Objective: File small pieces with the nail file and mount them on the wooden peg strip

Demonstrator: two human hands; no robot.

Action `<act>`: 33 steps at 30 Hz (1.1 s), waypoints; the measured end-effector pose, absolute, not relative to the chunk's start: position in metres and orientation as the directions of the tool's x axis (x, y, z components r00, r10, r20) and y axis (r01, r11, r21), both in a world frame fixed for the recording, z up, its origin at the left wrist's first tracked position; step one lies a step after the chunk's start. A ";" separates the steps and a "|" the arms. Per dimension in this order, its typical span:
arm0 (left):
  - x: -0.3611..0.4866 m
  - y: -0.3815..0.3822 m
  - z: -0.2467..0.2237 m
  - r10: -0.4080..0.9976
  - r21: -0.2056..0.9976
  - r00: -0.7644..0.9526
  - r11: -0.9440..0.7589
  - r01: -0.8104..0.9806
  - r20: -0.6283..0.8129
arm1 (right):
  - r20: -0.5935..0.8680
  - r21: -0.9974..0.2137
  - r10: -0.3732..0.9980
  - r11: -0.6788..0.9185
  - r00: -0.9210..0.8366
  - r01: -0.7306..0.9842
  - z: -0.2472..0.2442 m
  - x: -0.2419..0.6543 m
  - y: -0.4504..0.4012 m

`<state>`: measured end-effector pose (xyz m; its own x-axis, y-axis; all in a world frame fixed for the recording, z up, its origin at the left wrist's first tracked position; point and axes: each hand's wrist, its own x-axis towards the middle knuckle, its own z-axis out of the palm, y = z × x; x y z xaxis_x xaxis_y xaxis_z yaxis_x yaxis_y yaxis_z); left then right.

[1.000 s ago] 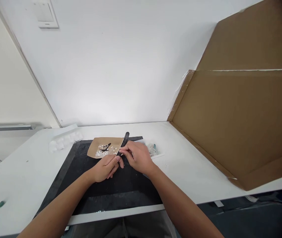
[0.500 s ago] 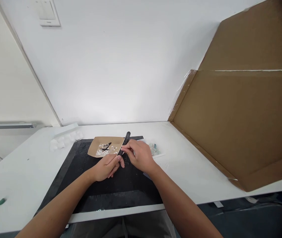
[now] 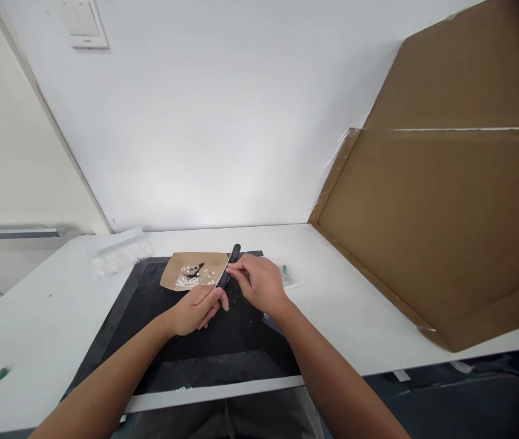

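My left hand (image 3: pixel 200 310) is closed around the lower end of a black stick with a rounded tip (image 3: pixel 235 250), which slants up and away to the right. At the middle of the stick, my right hand (image 3: pixel 259 281) pinches thumb and forefinger together against its side. Whatever lies between those fingertips is too small to make out. Just left of the stick, a brown paper tray (image 3: pixel 173 263) holds many small white bits (image 3: pixel 187 279) and a few dark pieces (image 3: pixel 201 266).
A black mat (image 3: pixel 186 353) covers part of the white table (image 3: pixel 22 341). White lumpy packs (image 3: pixel 120 257) stand back left; a clear bag (image 3: pixel 285 274) lies behind my right hand. A green piece (image 3: pixel 0 374) is at far left, and a large cardboard sheet (image 3: pixel 433 219) leans at right.
My right fingertips have shifted slightly up along the black stick. My left hand and the tray stay nearly where they were.
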<state>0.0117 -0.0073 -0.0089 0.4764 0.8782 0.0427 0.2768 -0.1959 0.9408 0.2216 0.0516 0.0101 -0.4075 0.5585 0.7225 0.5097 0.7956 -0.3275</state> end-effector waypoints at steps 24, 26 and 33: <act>0.012 -0.006 -0.011 0.875 0.924 0.484 -0.198 0.327 0.016 | 0.659 -0.350 0.557 0.822 -0.505 0.450 0.012 0.219 0.044; 0.012 -0.007 -0.009 0.874 0.922 0.486 -0.200 0.331 0.015 | 0.672 -0.351 0.578 0.799 -0.463 0.488 0.012 0.219 0.044; 0.013 -0.009 -0.008 0.861 0.920 0.508 -0.198 0.339 -0.002 | 0.693 -0.367 0.619 0.744 -0.370 0.558 0.009 0.221 0.049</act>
<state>0.0130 -0.0092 -0.0083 0.5080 0.8613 -0.0021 0.3394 -0.1980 0.9196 0.2206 0.0490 0.0092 -0.3698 0.6190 0.6929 0.5583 0.7442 -0.3668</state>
